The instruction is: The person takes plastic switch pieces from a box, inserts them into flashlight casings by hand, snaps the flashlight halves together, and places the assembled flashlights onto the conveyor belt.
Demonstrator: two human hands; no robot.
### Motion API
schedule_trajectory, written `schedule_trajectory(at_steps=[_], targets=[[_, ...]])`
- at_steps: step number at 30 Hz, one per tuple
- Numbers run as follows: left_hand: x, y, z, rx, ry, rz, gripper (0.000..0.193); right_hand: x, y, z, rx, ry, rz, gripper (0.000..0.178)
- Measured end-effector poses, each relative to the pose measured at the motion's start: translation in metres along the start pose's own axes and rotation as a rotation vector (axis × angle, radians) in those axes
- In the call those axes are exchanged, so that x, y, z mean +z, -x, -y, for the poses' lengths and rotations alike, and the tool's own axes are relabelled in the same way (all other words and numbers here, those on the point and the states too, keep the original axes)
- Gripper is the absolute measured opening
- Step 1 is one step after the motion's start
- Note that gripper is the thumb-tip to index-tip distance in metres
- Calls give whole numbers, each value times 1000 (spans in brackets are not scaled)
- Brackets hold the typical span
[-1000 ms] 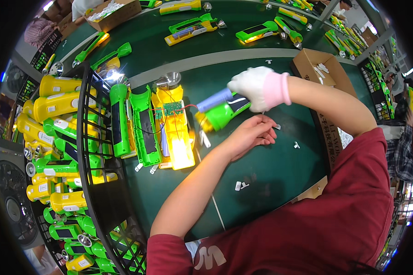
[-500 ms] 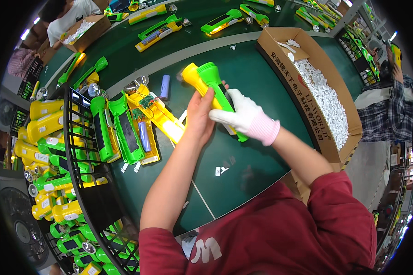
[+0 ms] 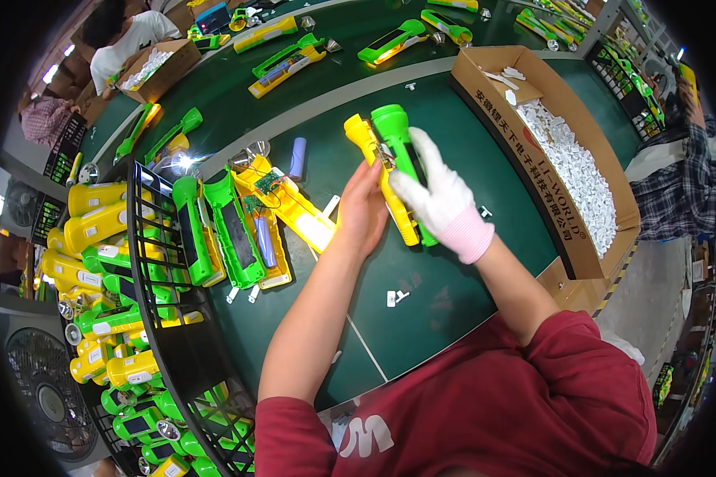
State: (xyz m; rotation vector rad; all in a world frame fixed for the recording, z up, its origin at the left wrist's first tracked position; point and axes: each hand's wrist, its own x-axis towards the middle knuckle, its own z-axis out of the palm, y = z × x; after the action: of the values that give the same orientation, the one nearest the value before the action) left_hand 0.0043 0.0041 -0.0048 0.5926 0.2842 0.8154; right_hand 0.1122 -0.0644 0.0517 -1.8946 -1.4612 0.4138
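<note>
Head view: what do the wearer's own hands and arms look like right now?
The left hand is bare. The right hand wears a white glove with a pink cuff. The dark red sleeves are short, leaving both forearms uncovered.

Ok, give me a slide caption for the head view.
Bare left hand and gloved right hand hold a flashlight's yellow half and green half over a green table.

Bright indoor light, white glare from a lit flashlight (image 3: 184, 161), bent fisheye edges, black corners
</note>
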Motion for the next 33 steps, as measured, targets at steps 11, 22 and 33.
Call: schedule_trajectory(at_steps=[11,22,33], targets=[[0,0,1,-23,38,-2,37,9,-3,2,-75,-7,36,67],[2,1,0,-43,101,78,39,31,6,-5,-231,90,-133,60],[4,-1,1,-35,-31,83,46,21,-3,0,-141,98,-1,67]])
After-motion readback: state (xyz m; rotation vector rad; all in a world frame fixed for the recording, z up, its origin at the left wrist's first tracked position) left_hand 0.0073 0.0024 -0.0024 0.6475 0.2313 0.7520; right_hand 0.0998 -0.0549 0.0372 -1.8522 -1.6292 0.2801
